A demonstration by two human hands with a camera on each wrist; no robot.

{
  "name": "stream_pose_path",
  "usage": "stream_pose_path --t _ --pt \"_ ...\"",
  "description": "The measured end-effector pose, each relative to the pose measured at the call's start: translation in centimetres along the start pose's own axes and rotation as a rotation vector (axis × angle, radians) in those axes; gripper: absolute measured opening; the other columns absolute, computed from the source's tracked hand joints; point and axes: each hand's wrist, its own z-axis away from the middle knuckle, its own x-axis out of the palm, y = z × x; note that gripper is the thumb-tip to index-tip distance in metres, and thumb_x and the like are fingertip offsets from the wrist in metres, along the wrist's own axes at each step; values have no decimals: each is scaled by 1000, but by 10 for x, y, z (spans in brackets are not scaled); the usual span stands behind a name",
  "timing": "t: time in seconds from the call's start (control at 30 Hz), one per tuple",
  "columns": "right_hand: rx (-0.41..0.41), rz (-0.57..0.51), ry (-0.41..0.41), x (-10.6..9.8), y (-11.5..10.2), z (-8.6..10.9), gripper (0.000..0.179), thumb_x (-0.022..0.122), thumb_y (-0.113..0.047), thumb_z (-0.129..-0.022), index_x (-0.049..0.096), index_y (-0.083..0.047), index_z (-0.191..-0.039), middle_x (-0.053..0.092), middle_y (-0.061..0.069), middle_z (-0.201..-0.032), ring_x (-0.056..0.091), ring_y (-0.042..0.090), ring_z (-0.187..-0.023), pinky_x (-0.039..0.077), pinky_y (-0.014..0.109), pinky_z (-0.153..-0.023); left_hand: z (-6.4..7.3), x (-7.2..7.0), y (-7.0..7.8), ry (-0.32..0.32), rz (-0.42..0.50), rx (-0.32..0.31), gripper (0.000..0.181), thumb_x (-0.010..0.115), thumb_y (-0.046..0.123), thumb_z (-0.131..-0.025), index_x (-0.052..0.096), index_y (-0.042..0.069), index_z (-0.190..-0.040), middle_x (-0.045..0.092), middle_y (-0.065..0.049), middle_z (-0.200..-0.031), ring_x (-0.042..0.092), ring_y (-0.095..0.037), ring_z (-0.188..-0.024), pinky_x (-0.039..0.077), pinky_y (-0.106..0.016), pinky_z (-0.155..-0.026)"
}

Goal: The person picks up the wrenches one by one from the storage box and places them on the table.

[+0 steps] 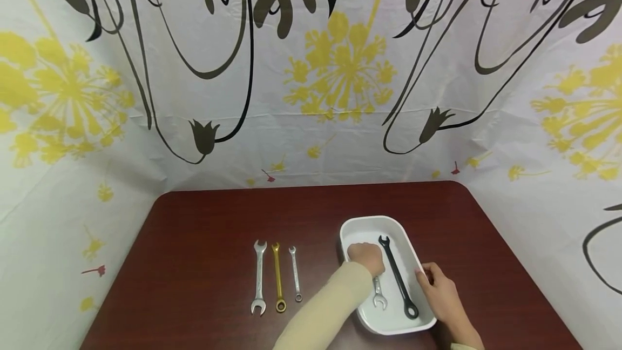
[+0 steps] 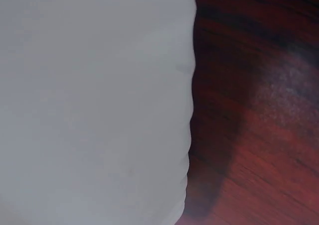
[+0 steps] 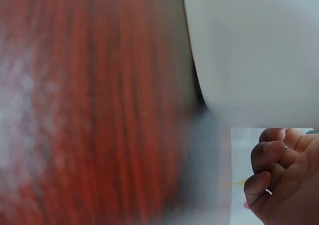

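In the head view a white tray (image 1: 389,324) stands on the table's right side. Inside it lies a long black combination wrench (image 1: 398,277), slanting along the tray. My left hand (image 1: 366,258) is in the tray, left of the black wrench, its fingers curled downward and hidden. From beneath it the open jaw end of a small silver wrench (image 1: 380,300) sticks out toward me; the rest is covered by the hand. My right hand (image 1: 444,293) grips the tray's right rim, thumb at the edge. The right wrist view shows its curled fingers (image 3: 266,155) by the tray's wall.
Left of the tray, three wrenches lie side by side: a large silver one (image 1: 259,280), a gold one (image 1: 278,280) and a small silver one (image 1: 295,275). All rest on the dark red-brown table (image 1: 204,242). A flower-patterned curtain (image 1: 272,96) hangs behind and around it.
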Motion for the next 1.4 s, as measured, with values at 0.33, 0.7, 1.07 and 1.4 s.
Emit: stream_pose_path --t 0.33,0.7,1.07,1.4 --pt "-23 7 7 -3 -3 0 35 47 -30 -101 50 1 -119 55 7 -84 50 16 -73 39 27 -61 -2 3 -4 40 45 -20 14 72 30 -72 66 18 -67 64 0 -63 55 -14 -58 41 -32 -59" --pt "-10 4 1 -1 -3 2 34 46 -30 -101 50 0 -116 52 6 -80 48 15 -71 38 27 -59 2 3 -8 22 94 3 16 73 32 -72 69 16 -71 62 1 -60 52 -13 -55 43 -32 -65" --pt "-22 15 20 1 -1 -1 36 46 -32 -101 52 0 -116 56 7 -83 50 15 -72 39 27 -61 -4 0 -17 -37 207 39 12 68 23 -73 63 17 -64 59 2 -58 49 -14 -55 39 -30 -59" --pt "-14 10 34 2 -1 3 34 47 -31 -100 54 -1 -113 58 6 -81 51 16 -73 39 27 -62 1 -9 -17 -76 251 23 32 61 22 -74 38 20 -53 44 3 -52 42 -14 -51 35 -31 -54"
